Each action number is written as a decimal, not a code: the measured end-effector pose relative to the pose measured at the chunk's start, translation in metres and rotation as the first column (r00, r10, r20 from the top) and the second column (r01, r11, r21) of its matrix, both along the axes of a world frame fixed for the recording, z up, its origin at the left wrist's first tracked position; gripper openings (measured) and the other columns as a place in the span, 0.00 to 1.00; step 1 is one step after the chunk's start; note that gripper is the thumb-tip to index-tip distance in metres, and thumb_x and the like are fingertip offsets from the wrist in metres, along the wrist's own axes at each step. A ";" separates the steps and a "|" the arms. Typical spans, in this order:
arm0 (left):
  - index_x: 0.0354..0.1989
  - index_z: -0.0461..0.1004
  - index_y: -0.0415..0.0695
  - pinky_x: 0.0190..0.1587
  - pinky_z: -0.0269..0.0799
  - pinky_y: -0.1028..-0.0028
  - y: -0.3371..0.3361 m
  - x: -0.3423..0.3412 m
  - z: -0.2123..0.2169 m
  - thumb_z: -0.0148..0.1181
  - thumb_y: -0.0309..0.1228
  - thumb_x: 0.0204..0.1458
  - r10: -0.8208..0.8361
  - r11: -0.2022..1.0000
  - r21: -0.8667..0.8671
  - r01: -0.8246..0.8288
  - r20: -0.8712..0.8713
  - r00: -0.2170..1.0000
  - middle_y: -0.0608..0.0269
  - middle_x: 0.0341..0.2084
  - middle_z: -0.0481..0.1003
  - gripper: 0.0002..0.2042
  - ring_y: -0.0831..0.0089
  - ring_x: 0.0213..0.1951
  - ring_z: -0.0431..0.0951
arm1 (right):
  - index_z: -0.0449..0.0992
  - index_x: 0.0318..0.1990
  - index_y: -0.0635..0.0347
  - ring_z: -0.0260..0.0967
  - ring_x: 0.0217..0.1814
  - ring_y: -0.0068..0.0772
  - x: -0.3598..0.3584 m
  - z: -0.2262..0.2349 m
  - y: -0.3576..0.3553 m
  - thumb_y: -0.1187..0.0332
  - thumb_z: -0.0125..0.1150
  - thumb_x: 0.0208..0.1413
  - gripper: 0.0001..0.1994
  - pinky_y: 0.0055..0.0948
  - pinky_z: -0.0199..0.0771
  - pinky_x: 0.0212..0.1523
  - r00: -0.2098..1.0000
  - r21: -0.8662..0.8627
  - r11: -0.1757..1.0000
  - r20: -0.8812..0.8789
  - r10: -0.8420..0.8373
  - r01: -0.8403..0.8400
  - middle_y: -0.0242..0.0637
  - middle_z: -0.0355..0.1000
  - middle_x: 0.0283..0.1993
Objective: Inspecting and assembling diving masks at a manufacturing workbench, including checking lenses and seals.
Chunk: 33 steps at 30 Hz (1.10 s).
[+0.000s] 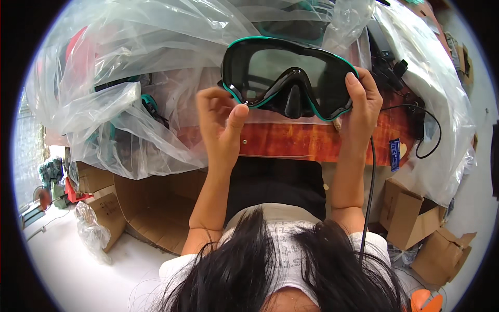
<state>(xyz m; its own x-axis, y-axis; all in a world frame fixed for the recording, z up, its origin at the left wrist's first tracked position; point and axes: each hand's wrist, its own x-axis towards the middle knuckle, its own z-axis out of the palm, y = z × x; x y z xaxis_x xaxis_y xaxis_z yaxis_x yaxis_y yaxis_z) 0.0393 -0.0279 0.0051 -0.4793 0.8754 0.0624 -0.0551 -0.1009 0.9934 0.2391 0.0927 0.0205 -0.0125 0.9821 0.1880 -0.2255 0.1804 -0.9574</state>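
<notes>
We are sitting at a shiny red-brown wooden counter (312, 143) piled with big, crinkly clear plastic bags (135, 67). Brown cardboard boxes (410, 213) are lying on the floor. We are holding a smooth black diving mask (288, 78) with a green rim up over the counter. Our left hand (221, 122) is pinching its left edge, and our right hand (364, 104) is gripping its right side.

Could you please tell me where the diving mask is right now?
In the head view, the mask is top centre, held between the left hand and right hand above the table edge.
</notes>
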 end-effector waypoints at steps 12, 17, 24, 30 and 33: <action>0.69 0.50 0.37 0.67 0.54 0.61 0.024 -0.021 0.024 0.78 0.34 0.33 -0.018 0.954 0.216 0.211 -0.656 0.755 0.48 0.66 0.57 0.53 0.56 0.67 0.57 | 0.77 0.40 0.69 0.67 0.29 0.13 0.002 0.002 -0.003 0.68 0.61 0.58 0.11 0.12 0.65 0.28 0.980 -0.141 0.975 -0.118 0.158 -0.174 0.30 0.75 0.31; 0.68 0.51 0.37 0.65 0.59 0.63 0.028 -0.018 0.020 0.77 0.30 0.33 -0.037 0.944 0.243 0.221 -0.590 0.806 0.49 0.62 0.61 0.51 0.58 0.63 0.63 | 0.78 0.40 0.69 0.66 0.27 0.11 -0.001 0.002 -0.003 0.67 0.60 0.58 0.11 0.12 0.63 0.26 0.981 -0.129 0.977 -0.115 0.157 -0.172 0.29 0.75 0.30; 0.68 0.52 0.36 0.62 0.63 0.67 0.025 -0.015 0.022 0.76 0.27 0.33 -0.066 0.955 0.210 0.210 -0.539 0.840 0.51 0.60 0.63 0.50 0.62 0.59 0.67 | 0.78 0.39 0.68 0.66 0.27 0.11 0.003 -0.001 -0.002 0.67 0.60 0.58 0.11 0.12 0.63 0.26 0.975 -0.171 0.964 -0.124 0.183 -0.203 0.28 0.74 0.29; 0.67 0.53 0.37 0.60 0.65 0.68 0.022 -0.012 0.021 0.76 0.28 0.32 -0.075 0.970 0.168 0.177 -0.486 0.871 0.54 0.56 0.65 0.49 0.65 0.57 0.69 | 0.78 0.39 0.68 0.64 0.25 0.08 0.003 -0.005 -0.003 0.65 0.61 0.59 0.12 0.10 0.60 0.24 0.978 -0.183 0.964 -0.114 0.174 -0.193 0.26 0.73 0.28; 0.64 0.55 0.38 0.59 0.66 0.69 0.023 -0.014 0.021 0.75 0.27 0.31 -0.099 0.966 0.177 0.189 -0.423 0.901 0.55 0.54 0.64 0.47 0.66 0.55 0.69 | 0.78 0.40 0.67 0.67 0.30 0.13 0.014 -0.017 -0.001 0.60 0.62 0.59 0.16 0.15 0.67 0.30 0.972 -0.178 0.956 -0.070 0.225 -0.234 0.31 0.74 0.33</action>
<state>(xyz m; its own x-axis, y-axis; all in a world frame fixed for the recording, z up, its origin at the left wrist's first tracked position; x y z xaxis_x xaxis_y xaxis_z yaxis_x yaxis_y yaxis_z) 0.0253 -0.0054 0.0258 -0.2415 0.8779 0.4135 0.3200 -0.3303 0.8880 0.2533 0.0917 0.0034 -0.2369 0.9715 0.0101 -0.2866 -0.0599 -0.9562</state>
